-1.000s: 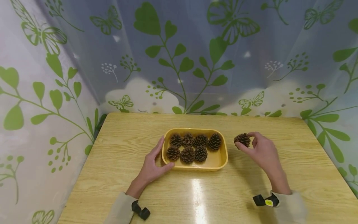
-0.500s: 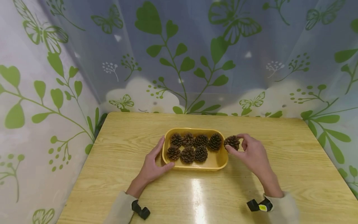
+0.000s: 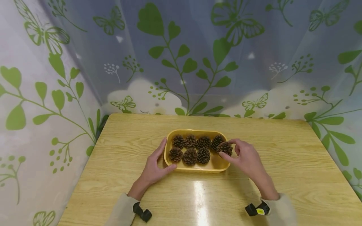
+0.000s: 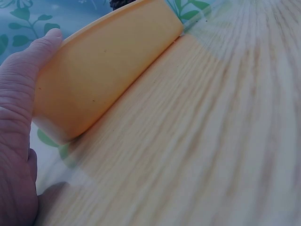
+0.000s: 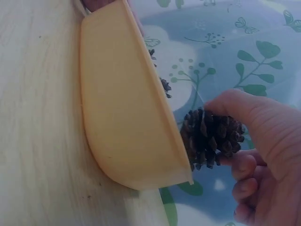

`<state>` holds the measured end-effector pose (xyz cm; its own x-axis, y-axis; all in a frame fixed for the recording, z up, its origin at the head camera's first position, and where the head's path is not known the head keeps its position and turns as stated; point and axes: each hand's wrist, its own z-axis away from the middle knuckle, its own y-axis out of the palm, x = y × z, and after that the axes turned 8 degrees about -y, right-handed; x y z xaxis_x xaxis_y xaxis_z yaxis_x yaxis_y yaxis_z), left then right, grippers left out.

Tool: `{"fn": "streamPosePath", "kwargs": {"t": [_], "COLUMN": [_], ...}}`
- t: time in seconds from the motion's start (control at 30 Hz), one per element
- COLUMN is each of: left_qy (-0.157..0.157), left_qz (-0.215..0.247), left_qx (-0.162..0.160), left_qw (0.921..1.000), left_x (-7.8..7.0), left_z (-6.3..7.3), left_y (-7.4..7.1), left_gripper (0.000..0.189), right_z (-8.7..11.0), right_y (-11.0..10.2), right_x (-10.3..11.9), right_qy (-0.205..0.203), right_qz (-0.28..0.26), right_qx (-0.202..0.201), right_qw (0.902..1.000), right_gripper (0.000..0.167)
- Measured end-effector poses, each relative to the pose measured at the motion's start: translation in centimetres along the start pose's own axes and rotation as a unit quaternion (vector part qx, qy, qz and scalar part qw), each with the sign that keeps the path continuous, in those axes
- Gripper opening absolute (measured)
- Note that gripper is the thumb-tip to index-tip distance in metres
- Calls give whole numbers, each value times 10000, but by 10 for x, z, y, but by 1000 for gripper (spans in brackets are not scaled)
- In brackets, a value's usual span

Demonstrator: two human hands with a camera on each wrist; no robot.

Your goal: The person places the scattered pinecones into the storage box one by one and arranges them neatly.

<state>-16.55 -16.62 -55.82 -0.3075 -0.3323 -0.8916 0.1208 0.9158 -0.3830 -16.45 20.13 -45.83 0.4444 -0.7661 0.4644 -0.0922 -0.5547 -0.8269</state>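
My right hand (image 3: 249, 158) pinches a brown pine cone (image 3: 225, 148) between thumb and fingers, over the right end of a yellow rectangular plastic tub (image 3: 198, 169). In the right wrist view, the pinched pine cone (image 5: 211, 139) shows just beyond the tub's rim (image 5: 162, 96). Several more pine cones (image 3: 190, 156) sit inside the tub in two rows. At its left end, my left hand (image 3: 154, 166) rests against the tub with straight fingers, its thumb at the near rim. The left wrist view shows the thumb (image 4: 44, 47) along the tub's outer wall (image 4: 108, 66).
The tub stands on a light wood-grain table (image 3: 127, 131). Behind the table hangs a blue-white curtain (image 3: 198, 62) printed with green leaves and butterflies, and a similar sheet (image 3: 28, 125) covers the left side.
My right hand has carried the pine cone leftward from beside the tub to over its right end. My left hand and the tub have stayed in place.
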Motion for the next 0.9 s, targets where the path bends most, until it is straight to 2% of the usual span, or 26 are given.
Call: {"fn": "streamPosePath", "kwargs": {"t": [0.27,0.57,0.9], "left_qy": [-61,-46,108], "left_qz": [40,153,276], "left_qx": [14,55,36], "left_qw": [10000,9999,9996], "left_x": [-3,-41,-41], "left_z": [0,3,3], "left_y": [0,-7,-6], "left_gripper": [111,104,103], "right_z": [2,2,3], "right_y": [10,17,27], "right_x": [1,0,0], "right_qy": [-317,-390,-311], "right_qz": [254,438,855], "right_qx": [140,83,271], "right_qw": [9991,9982,9955], "right_gripper": [52,53,57]}}
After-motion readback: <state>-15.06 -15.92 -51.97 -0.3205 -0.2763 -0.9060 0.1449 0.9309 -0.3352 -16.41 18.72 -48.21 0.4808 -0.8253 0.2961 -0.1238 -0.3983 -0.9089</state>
